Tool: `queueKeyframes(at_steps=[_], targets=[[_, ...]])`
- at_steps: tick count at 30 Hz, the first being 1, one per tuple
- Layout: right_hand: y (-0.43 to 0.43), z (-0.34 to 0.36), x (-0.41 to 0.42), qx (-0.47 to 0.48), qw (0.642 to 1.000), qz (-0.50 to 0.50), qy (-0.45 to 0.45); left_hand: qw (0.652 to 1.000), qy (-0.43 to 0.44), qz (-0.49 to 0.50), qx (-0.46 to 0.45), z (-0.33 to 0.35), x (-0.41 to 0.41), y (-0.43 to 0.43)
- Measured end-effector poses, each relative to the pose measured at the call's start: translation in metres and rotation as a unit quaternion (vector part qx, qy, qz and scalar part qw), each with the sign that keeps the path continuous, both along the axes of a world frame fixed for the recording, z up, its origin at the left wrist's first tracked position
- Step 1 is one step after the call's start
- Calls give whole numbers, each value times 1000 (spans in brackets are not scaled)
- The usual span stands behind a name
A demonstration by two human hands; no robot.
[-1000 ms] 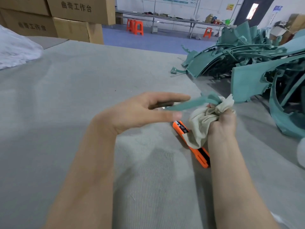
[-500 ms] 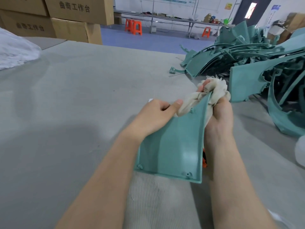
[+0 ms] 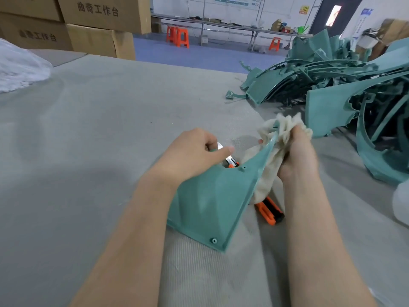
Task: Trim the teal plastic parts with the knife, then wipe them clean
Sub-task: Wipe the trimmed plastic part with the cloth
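Teal is what to follow in your head view: the part point(image 3: 212, 200) is held up off the surface point(image 3: 99, 129), between your forearms, tilted with its rimmed inner face toward you. Its long axis runs from the broad near corner, low by your left forearm, up and away to the right, narrowing to a tip. Your left grip point(image 3: 192, 154) is curled over the part's upper left edge and holds it. Your right grip point(image 3: 296, 156) is closed round a bunched cloth point(image 3: 285, 127), and the cloth wraps that narrow tip. So the right grip sits at the far end of the axis, while the left sits nearer you, on the other edge. From the cloth, the rest of the part lies toward you and down to the left. I judge the wiping is under way, and the next stroke would draw the cloth down the right-hand edge toward the near corner while the left steadies. The knife point(image 3: 269, 212) lies on the surface under the part, its handle just beside your right forearm and its blade end showing by your left thumb. The pile point(image 3: 332, 85) of parts lies well apart, far right.
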State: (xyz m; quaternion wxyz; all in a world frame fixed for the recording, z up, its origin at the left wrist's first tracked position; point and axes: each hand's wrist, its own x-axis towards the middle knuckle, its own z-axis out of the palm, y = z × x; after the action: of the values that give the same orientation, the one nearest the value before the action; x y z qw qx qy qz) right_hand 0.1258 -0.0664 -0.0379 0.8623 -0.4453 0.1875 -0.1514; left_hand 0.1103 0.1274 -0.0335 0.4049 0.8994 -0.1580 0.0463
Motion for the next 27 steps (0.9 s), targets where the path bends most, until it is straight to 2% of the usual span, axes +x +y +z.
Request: queueKeyframes(at_steps=[4,7,12,13,17,20,24,27], targets=[[2,2,-1,-106,993,37,33,998,-37,4,56,-2,1,0],[-2,-3,-2,-181,981,28,66,998,-13,-33,51,1,-1,-1],[-9,-7,-1,-290,946,-29,144,990,92,-34,-98,18,-11,19],[-11,-7,-1,-298,941,-33,155,988,119,-48,-90,21,-14,25],[-11,-8,0,-290,942,-45,161,972,189,-131,48,26,-22,32],[-11,-12,2,-265,951,-50,152,958,237,-163,11,24,-21,35],[-11,-14,4,-235,965,-4,117,958,232,-167,-24,19,-18,37],[-15,-16,7,-312,937,-32,156,959,224,-174,-21,19,-18,37]])
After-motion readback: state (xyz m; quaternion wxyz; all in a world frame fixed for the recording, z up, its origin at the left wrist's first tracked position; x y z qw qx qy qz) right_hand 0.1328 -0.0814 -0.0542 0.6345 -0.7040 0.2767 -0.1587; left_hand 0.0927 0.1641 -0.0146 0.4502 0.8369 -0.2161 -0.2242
